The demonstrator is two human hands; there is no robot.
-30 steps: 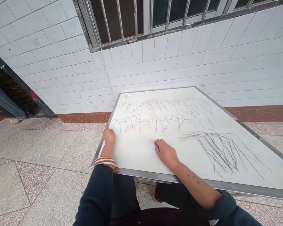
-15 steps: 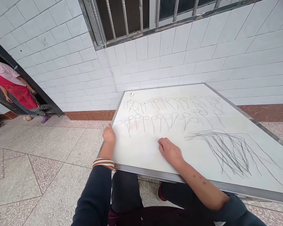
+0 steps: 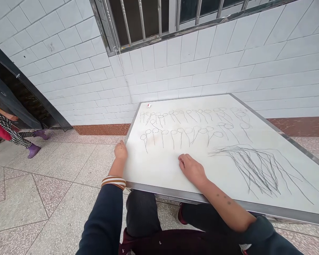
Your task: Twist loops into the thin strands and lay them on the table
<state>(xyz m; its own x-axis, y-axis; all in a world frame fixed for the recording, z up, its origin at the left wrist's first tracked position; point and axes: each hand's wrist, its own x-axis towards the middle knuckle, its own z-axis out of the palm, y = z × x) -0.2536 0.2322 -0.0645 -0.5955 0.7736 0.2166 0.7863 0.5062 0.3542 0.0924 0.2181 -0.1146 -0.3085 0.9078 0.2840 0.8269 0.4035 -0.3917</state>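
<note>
Two rows of thin dark looped strands [image 3: 180,136] lie across the white tabletop [image 3: 154,170]. A loose bundle of long dark strands [image 3: 255,163] is spread over its right part. At the table's left edge, my left hand [image 3: 121,150] is closed, and anything in its fingers is too small to make out. My right hand [image 3: 192,170] rests on the tabletop in front of the nearer row, thumb and fingers curled together. Whatever it may hold is hidden. The nearer row lies beyond my right hand, and the bundle is to its right.
A small red and white object [image 3: 149,106] sits at the table's far left corner. A metal rim [image 3: 175,193] borders the tabletop. Behind stands a white tiled wall [image 3: 175,74] with a barred window. At the far left, a person in purple shoes [image 3: 33,150] is near a dark doorway.
The leftmost looped strand of the nearer row, beside my left hand before, no longer shows there. My left hand has shifted slightly left. The person at the left has moved farther left and nearer.
</note>
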